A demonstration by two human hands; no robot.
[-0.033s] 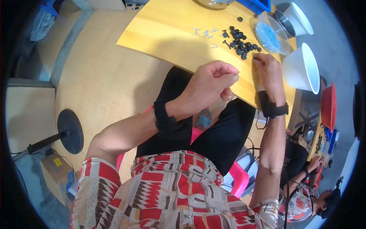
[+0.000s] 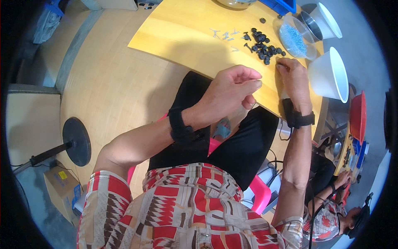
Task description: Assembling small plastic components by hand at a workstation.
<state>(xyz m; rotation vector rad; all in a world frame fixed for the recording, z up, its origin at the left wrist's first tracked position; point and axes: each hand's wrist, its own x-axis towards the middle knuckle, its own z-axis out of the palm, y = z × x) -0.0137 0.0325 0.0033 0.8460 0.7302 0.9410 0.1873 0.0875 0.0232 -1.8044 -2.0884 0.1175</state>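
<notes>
My left hand point(image 2: 234, 89) is raised over the table's near edge, thumb and index fingertip pressed together. Whatever sits in that pinch is too small or hidden to make out. On the tabletop, my right hand point(image 2: 293, 76) has its fingers curled in, right beside a pile of black knobs point(image 2: 265, 50); I cannot make out what they hold. Several of these round black pieces lie heaped, a few with stems. Left of the pile, thin silver screws point(image 2: 226, 35) are scattered. A clear round dish point(image 2: 293, 39) full of small bluish screws stands beyond my right hand.
The yellow table point(image 2: 178, 33) carries a blue bin point(image 2: 278, 6) and a metal bowl point(image 2: 236, 3) at its far side. White tubs point(image 2: 329, 76) line its right edge. A black round-based stand point(image 2: 76, 142) is on the left floor. Another person point(image 2: 325, 216) works at lower right.
</notes>
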